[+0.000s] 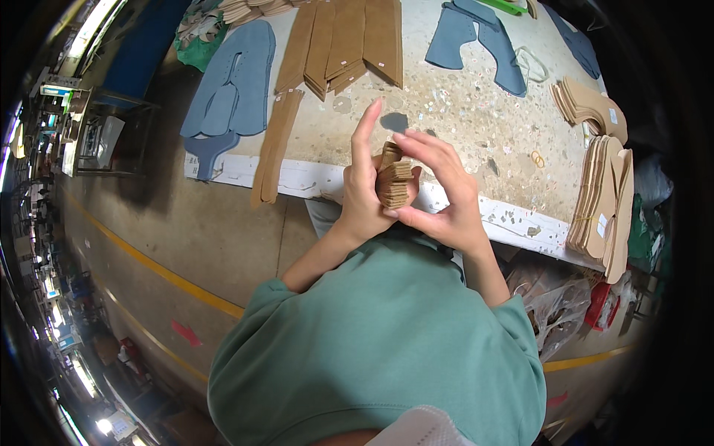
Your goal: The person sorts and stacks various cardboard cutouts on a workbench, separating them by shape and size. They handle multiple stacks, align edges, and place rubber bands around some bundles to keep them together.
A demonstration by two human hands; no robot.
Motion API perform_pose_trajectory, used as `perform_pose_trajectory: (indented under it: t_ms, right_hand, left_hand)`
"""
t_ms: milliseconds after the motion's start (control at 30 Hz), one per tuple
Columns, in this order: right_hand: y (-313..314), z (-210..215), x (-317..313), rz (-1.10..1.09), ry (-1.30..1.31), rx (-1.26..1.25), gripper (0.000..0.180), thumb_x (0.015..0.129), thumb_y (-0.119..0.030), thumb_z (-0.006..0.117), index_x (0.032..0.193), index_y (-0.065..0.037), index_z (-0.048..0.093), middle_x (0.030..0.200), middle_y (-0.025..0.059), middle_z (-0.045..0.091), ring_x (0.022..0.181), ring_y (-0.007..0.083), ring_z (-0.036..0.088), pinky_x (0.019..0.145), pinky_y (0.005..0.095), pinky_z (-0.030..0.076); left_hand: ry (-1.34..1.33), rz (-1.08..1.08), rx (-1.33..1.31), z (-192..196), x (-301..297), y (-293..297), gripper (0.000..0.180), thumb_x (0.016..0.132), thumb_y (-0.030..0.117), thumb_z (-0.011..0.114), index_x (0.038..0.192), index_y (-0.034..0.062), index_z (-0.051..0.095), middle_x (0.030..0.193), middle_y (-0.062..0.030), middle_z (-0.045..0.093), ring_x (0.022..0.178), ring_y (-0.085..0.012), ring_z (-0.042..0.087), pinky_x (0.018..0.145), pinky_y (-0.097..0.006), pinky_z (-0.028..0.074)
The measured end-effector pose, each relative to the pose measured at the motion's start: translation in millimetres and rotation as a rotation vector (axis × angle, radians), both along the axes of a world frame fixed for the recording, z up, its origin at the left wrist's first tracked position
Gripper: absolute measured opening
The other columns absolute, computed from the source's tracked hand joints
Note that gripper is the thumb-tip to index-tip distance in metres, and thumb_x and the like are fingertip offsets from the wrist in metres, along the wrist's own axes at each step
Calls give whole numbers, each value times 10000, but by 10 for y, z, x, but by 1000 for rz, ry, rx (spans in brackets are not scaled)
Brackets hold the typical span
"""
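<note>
A thick stack of small brown leather-like pieces (396, 182) is held above the near edge of the table. My left hand (360, 189) is closed round it from the left, its index finger pointing up. On the other side my right hand (450, 204) curves about the stack, thumb tip at its lower end and fingertips by its upper end. A small dark grey piece (394, 123) shows just beyond the right fingertips; whether they touch it I cannot tell.
Brown strips (346, 41) lie at the back, with one narrow bundle (275, 149) overhanging the front edge. Blue-grey cut pieces (230, 82) are at the left, more blue-grey pieces (509, 63) at the back right. Tan stacks (595, 201) line the right. Scraps litter the white tabletop (461, 111).
</note>
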State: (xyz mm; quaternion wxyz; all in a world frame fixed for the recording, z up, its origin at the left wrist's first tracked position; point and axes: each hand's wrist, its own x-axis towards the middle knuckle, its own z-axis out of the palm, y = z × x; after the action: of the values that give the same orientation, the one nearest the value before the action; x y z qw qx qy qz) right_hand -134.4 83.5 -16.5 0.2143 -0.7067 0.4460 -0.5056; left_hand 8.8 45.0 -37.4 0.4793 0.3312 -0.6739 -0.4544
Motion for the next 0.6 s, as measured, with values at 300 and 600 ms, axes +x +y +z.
perform_pose_trajectory:
  t_ms: [300,600]
  right_hand:
    - [-115,-23,-15,75,-386,277,566,694,-108,823,1193,-27,569,1014,77,655,982,173,616,918,328,462]
    - [-340,-53,-209,247,-616,556,484,799,-96,754,1221,-28,527,924,34,658,917,102,601,859,277,451]
  left_hand:
    - [31,-397,455,59,164,-57,934,760,31,737,1486,37,149,926,-110,621,759,-140,629,713,-249,512]
    - [310,-848,894,-86,315,-322,720,904,394,617,1369,-15,251,1042,-216,613,953,-266,661,824,-357,559]
